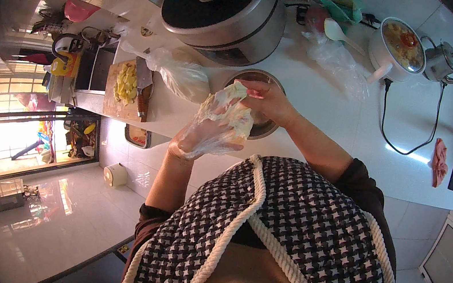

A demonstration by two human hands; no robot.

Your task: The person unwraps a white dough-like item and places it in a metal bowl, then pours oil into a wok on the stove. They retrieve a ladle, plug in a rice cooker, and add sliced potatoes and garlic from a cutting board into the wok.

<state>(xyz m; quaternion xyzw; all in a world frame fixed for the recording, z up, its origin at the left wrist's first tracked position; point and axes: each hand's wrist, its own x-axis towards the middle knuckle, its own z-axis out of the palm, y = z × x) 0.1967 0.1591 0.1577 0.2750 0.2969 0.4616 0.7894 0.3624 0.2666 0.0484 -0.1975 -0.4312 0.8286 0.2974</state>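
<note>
My left hand [192,139] is inside or behind a clear plastic bag [226,139] smeared with a pale, sticky, dough-like residue, and it holds the bag up. The fingers of my right hand [265,99] pinch the residue-covered upper edge of the bag. Below both hands, a round metal bowl [269,132] stands on the white counter, partly hidden by my right hand and the bag; its contents are hard to make out. Just left of the bowl lies a tied plastic bag [185,77] with something pale in it.
A wooden cutting board [110,108] with yellow slices [126,84] and a cleaver [144,86] lies left. Behind the bowl stands a large cooker [241,35]. Rightward are crumpled plastic [341,66], a white lidded pot [395,52], a kettle [439,63], a looped cord [403,152] and a pink cloth [439,162].
</note>
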